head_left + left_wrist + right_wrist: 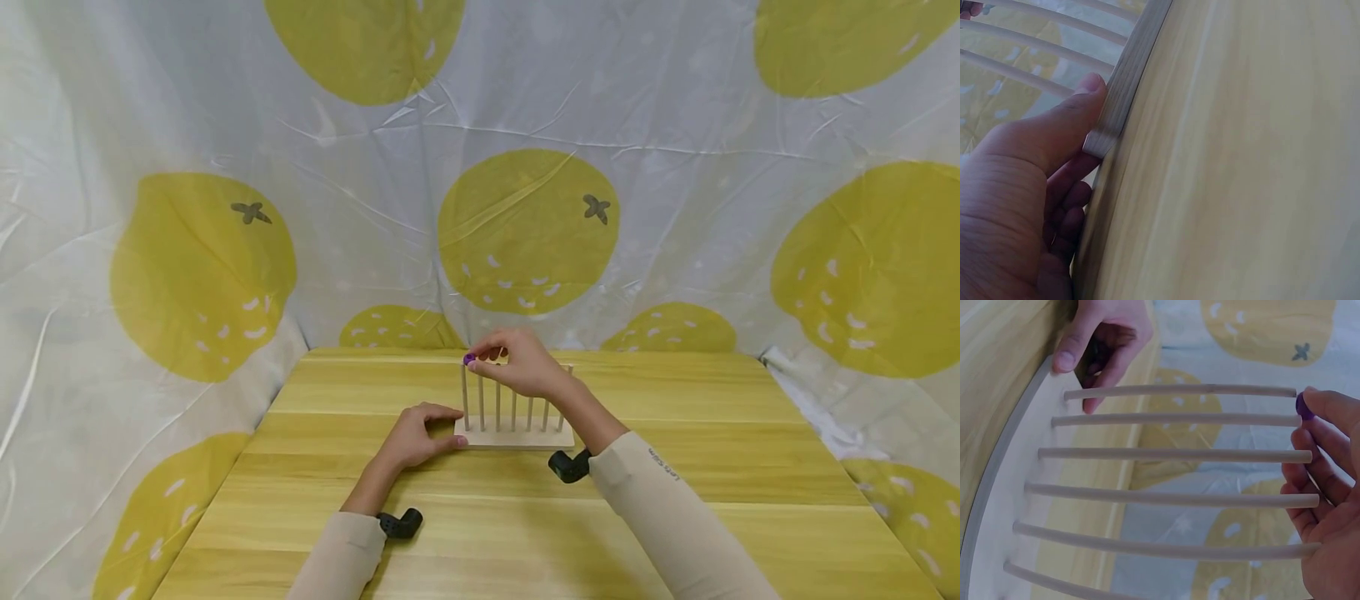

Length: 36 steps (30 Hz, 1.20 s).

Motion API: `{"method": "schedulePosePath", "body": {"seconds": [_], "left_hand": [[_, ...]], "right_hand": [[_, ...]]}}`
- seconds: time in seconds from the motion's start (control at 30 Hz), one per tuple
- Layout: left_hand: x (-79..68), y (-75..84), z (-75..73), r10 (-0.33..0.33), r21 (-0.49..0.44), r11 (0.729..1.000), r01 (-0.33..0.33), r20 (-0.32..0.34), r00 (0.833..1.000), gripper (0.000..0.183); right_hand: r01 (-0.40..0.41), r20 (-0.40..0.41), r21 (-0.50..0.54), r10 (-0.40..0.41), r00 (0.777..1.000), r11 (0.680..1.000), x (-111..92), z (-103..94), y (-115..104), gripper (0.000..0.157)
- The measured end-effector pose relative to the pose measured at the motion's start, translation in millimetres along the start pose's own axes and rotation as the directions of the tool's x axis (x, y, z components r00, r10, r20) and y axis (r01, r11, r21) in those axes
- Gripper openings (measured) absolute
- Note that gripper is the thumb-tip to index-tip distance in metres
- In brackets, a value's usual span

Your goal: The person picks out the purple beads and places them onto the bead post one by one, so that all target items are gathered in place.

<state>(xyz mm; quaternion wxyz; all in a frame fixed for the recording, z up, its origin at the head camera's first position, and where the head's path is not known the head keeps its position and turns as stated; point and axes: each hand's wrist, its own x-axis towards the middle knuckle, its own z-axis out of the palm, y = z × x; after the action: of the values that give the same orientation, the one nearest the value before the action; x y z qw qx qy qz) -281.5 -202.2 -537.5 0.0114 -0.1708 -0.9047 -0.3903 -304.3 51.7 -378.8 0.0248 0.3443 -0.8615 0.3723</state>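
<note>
A pale wooden peg stand (517,437) rests on the table, with several thin upright pegs (1179,456) in a row along its base. My left hand (411,437) grips the left end of that base; in the left wrist view its thumb (1088,87) lies on the base's top side and the fingers are partly hidden behind the end. Between thumb and finger, my right hand (525,364) pinches a small purple bead (469,359). The bead is at the tip of the leftmost peg; whether the peg enters its hole cannot be told.
The wooden table (315,475) reaches back to a hanging cloth (360,225) printed with yellow fruit. A black wrist camera (570,466) sits on the right wrist and another (402,523) on the left.
</note>
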Motion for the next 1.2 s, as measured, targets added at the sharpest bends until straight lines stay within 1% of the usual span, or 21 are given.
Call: {"method": "schedulePosePath", "body": {"seconds": [0.17,0.43,0.67,0.83,1.0,1.2], "left_hand": [[-0.5,-0.4,0.2,-0.004,0.01,1.0,0.004,0.003,1.0,0.049],[-1.1,-0.9,0.5,0.005,0.012,1.0,-0.005,0.005,1.0,0.048],[-0.6,-2.5,2.0,0.014,0.008,1.0,-0.014,-0.001,1.0,0.048],[0.1,-3.4,1.6,0.022,0.013,1.0,-0.022,0.0,1.0,0.048],[0.4,-3.4,1.0,0.022,0.02,1.0,-0.022,-0.002,1.0,0.048],[0.7,-2.2,0.8,0.01,0.024,1.0,-0.01,-0.004,1.0,0.049]], "right_hand": [[0.001,-0.002,-0.006,-0.001,1.0,1.0,1.0,1.4,-1.9,0.021],[0.009,0.05,-0.054,-0.006,0.999,0.998,3.8,0.5,-5.3,0.016],[0.009,0.072,-0.079,-0.003,0.997,0.997,6.0,2.8,-5.4,0.018],[-0.009,0.071,-0.072,0.014,0.997,0.997,4.6,3.3,-6.1,0.023],[-0.008,0.06,-0.062,0.012,0.998,0.998,2.9,2.3,-5.2,0.026],[0.003,0.061,-0.02,-0.002,0.998,1.0,-2.6,-6.8,-2.3,0.03]]}}
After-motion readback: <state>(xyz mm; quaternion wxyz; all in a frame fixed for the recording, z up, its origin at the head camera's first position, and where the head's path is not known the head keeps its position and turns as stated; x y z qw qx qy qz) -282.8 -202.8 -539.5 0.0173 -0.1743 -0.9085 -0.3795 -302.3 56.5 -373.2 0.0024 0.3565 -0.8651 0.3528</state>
